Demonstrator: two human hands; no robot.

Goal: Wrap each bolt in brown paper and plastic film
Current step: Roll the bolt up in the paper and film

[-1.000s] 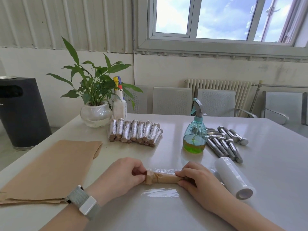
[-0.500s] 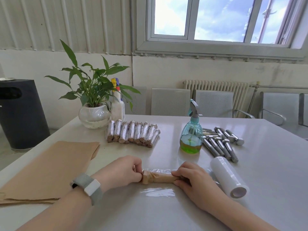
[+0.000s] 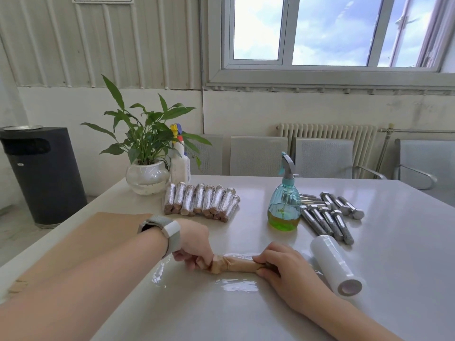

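Note:
A bolt wrapped in brown paper lies across the white table in front of me, on a sheet of clear plastic film. My left hand pinches its left, twisted end. My right hand grips its right end. The roll of plastic film lies just right of my right hand. A stack of brown paper sheets sits at the left under my forearm. Several wrapped bolts lie in a row further back. Several bare steel bolts lie at the back right.
A teal spray bottle with green liquid stands between the wrapped and bare bolts. A potted plant and a white spray bottle stand at the far left edge. Chairs line the far side; a black bin stands on the floor.
My left wrist has turned over so the watch strap faces up, twisting the bolt's left end. My forearm now crosses the brown paper. The right hand keeps its hold.

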